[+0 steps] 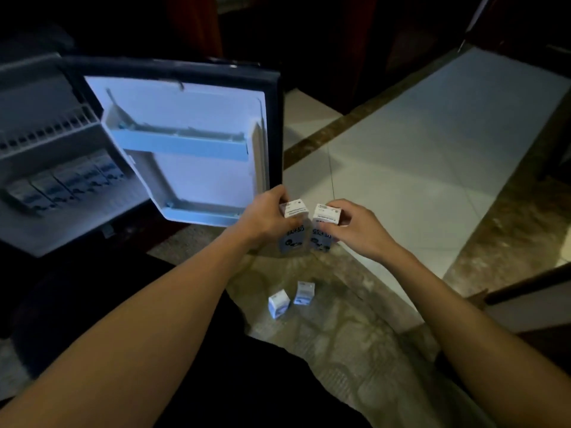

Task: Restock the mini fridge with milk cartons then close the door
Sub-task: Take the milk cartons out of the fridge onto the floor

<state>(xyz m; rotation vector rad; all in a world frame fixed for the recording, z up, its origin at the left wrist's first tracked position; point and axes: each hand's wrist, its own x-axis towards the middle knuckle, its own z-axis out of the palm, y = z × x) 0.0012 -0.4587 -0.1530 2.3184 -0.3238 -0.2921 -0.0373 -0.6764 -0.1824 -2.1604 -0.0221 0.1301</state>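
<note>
- White-and-blue printed paperboard forms the small rectangular milk carton, the left-hand carton (293, 234). The left hand (270, 216) grips it with fingers curled round its upper part.
- A matching small white-and-blue paperboard carton, the right-hand carton (323, 231), is pinched near its flat top by the fingertips and thumb of the right hand (355, 227).
- Both held cartons hang upright, just beside each other, above the floor and in front of the lower corner of the open door.
- Two more small cartons of the same kind, the spare cartons (279, 303), stand on the mottled brown stone floor (340, 350) below the hands, near each other but apart.
- The dark mini fridge with a pale grey interior (46, 233) stands open at the left, and a row of like cartons (66, 185) already lines its lower shelf.
- The white-lined fridge door (200, 183) is swung wide and carries a pale blue door rail (182, 145).
- Each carton looks light enough for one hand to carry, as both hands do now.
- The walls are probably stiff at the folded edges and corners but give in the middle of each face. A hard squeeze there could dent the pack or strain the top seal.
- The safer hold is likely across the narrow sides close to the top fold, with moderate pressure.
- The coated print may be smooth, so a full wrap like the left hand's seems more secure than the right hand's fingertip pinch.
- The cartons are tall for their flat bases and could tip if nudged, so each should be set down squarely beside the row.
</note>
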